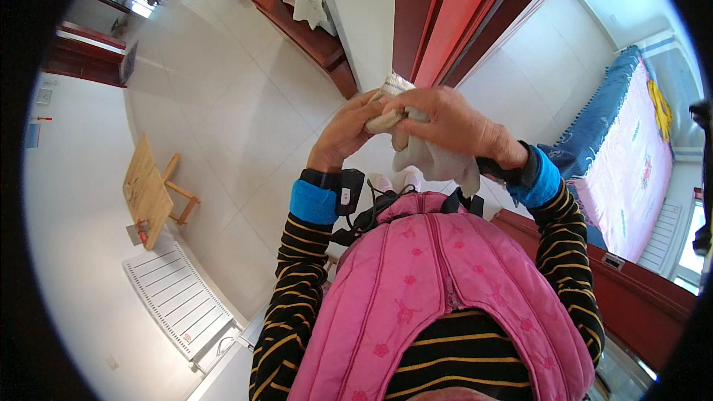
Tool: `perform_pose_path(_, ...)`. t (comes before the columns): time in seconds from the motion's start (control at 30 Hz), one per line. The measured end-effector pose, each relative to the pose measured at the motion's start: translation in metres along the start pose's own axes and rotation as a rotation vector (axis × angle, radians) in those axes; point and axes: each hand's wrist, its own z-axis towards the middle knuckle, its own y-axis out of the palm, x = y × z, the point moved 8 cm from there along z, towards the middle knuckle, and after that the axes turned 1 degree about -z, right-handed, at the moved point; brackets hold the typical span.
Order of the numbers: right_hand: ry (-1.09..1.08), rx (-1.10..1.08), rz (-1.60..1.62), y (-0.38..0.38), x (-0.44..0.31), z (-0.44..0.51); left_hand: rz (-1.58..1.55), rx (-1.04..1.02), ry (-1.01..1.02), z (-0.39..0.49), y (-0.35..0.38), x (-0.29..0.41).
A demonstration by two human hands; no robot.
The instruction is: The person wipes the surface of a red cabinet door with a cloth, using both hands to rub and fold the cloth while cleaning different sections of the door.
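A damp-looking, pale cloth point(429, 159), possibly a rag or a fabric glove, is bunched between both hands in front of the body. My left hand point(348, 128) grips its left side, with the fingers curled round a folded part. My right hand point(445, 117) holds it from above and the right, thumb and fingers pinched on the folds. A lighter knitted end with a thin stripe sticks up above the fingers, and loose lobes hang below my right hand. The exact shape is hidden by the folds and fingers.
Just ahead stand a wall end and a dark red door frame point(412, 16). A wooden bench point(301, 39) is at upper left, a small wooden table point(147, 195) and white radiator point(175, 295) at left. A bed point(624, 172) stands in the room at right.
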Motion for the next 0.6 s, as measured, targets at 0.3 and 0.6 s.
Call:
perform_pose_path(0.3,0.097,0.097,0.021,-0.008,0.036,0.01,0.253,-0.108,0.023,-0.011,0.021,0.001)
perform_pose_path(0.6,0.29,0.13,-0.108,-0.024,0.061,-0.004,0.037,0.167,0.099,-0.008,-0.022,0.015)
